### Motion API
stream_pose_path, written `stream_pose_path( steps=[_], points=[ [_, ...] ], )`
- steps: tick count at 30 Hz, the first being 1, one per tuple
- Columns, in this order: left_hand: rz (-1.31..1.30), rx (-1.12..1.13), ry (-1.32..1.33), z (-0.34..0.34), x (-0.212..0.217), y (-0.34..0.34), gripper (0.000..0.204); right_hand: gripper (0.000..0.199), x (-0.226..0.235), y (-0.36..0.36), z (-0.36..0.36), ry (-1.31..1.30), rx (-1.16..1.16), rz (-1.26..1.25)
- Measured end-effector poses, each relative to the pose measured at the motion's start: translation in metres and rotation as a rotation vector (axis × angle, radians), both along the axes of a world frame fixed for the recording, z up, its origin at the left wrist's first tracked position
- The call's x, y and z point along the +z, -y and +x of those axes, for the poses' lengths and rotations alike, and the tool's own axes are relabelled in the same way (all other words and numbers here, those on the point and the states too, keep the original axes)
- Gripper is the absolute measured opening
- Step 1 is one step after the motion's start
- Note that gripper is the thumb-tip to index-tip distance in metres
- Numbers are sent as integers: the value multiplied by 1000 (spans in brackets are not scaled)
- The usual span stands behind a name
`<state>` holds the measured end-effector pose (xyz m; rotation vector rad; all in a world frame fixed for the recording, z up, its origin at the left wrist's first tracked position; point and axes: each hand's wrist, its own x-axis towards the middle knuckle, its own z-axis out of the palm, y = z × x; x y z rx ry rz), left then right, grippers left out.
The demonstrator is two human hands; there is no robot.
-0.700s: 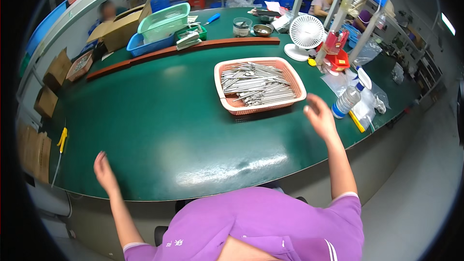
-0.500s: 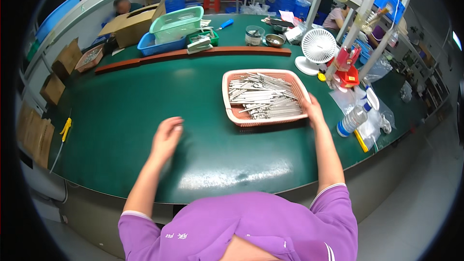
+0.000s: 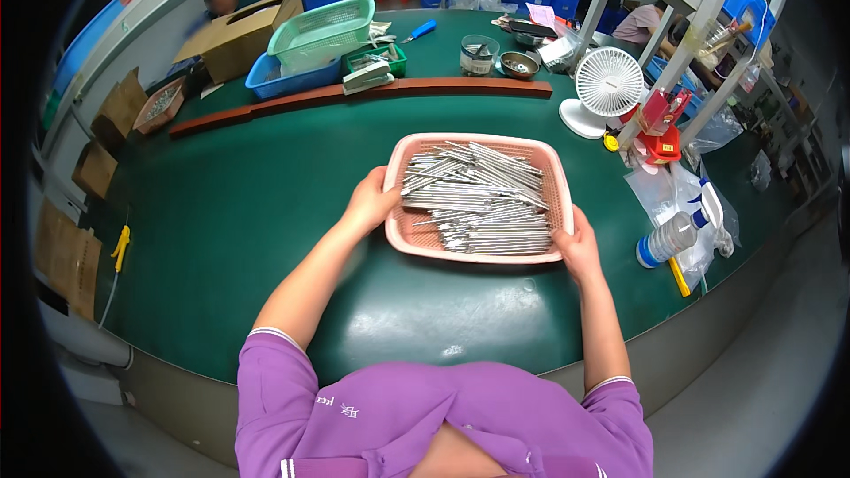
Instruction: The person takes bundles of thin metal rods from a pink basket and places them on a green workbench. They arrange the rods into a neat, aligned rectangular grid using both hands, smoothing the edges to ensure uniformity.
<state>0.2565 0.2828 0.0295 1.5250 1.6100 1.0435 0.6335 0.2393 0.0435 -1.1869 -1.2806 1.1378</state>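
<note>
A pink plastic basket point(image 3: 403, 232) is in front of me over the green worktable point(image 3: 230, 239). Many thin silvery metal rods point(image 3: 496, 179) lie in it, most of them roughly crosswise and some in a slanting heap. My left hand point(image 3: 370, 202) grips the basket's left rim. On the right, my right hand point(image 3: 577, 248) holds the lower right corner, thumb over the rim. The fingers under the rim are hidden on both sides. Whether the basket rests on the table or is slightly raised, I cannot tell.
Beyond the basket a long reddish-brown bar point(image 3: 443, 87) crosses the table. Green and blue baskets point(image 3: 292, 80) stand behind it. At right are a white fan point(image 3: 606, 84) and a spray bottle point(image 3: 668, 239). A yellow air gun point(image 3: 121, 248) lies far left. Two people sit in the background.
My left hand has moved right and taken hold of the basket's left rim. The basket has come slightly nearer to me, with my right hand still on it.
</note>
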Motion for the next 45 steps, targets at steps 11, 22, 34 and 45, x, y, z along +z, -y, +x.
stream_pose_path(
  steps=[11,22,34,45],
  points=[
    [-22,240,155,-130,17,117,45,75,45,22,-108,958,264,405],
    [160,469,-139,-181,8,140,42,59,57,-72,-270,1009,807,470],
    [351,440,-708,-172,25,146,45,66,57,-62,-289,1275,773,512],
    [215,55,-671,-122,29,119,57,52,34,-43,-289,1150,521,646]
  ],
)
